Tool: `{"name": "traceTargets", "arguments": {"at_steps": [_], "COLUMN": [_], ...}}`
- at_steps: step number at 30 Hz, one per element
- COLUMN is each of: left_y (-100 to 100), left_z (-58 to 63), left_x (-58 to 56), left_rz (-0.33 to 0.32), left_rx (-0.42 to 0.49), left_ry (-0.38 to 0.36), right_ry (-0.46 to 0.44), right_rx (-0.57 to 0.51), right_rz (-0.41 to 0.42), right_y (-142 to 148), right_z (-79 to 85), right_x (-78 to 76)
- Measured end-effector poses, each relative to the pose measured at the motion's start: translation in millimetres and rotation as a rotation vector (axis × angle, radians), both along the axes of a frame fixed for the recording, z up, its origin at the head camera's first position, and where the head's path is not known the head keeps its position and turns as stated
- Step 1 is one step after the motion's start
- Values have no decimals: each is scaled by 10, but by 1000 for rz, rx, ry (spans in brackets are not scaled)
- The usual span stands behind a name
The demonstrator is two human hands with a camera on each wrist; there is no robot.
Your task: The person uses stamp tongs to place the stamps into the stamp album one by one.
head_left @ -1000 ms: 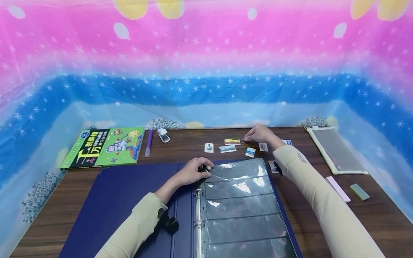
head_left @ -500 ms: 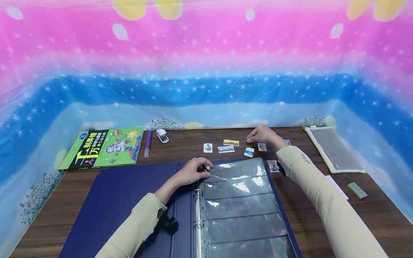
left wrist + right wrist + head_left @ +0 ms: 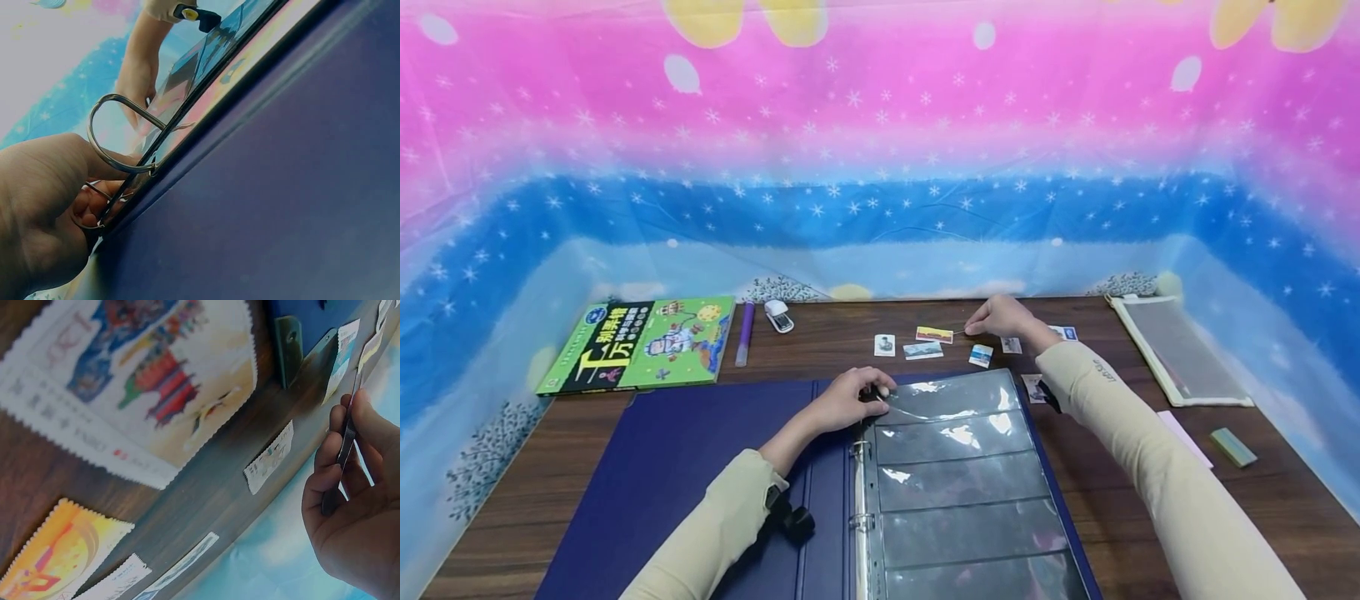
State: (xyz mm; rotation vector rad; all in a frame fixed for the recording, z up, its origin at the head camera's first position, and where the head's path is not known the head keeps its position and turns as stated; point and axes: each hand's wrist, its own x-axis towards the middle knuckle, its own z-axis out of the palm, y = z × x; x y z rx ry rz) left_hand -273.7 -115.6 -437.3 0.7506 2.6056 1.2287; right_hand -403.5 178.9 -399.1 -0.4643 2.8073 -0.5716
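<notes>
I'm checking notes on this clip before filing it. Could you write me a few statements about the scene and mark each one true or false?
1. The right hand holds tweezers. True.
2. The binder is closed. False: it lies open.
3. The left hand is at the top of the page. True.
4. The book lies to the right of the pouch. False: it is on the far left, and the pouch is on the right.
5. A yellow-and-red stamp lies by the tip of the tweezers. True, though whether they touch is unclear.
6. The page is full of stamps. False: none shows in it.
</notes>
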Motion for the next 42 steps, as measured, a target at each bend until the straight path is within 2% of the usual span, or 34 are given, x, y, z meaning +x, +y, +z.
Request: {"name": "traceTargets", "arguments": {"at_steps": [7, 12, 16, 19, 23, 28, 33, 37, 42], "left_y": [19, -4, -3, 13, 49, 125, 188, 216, 227], "left_z": [20, 49, 108, 180, 252, 230, 190, 175, 156], "left_x": [27, -5, -49, -68, -58, -24, -8, 0, 6], "left_rz": [-11, -40, -75, -106, -115, -50, 46, 98, 126], "left_rx": [9, 1, -62, -124, -178, -197, -204, -185, -162], "left_ry": [-4, 2, 17, 29, 35, 55, 75, 61, 47], "right_ry": [11, 26, 30, 28, 38, 32, -6, -18, -29], "right_rx": [23, -93, -193, -224, -222, -213, -199, -167, -131], "right_rz": [-57, -95, -117, -106, -37, 38, 55, 67, 90], "right_y": [7, 59, 102, 88, -6, -142, -266, -328, -330], "right_z": [7, 107, 240, 332, 388, 355, 288, 250, 236], "right_x": [42, 72, 146, 224, 348, 536, 670, 717, 721]}}
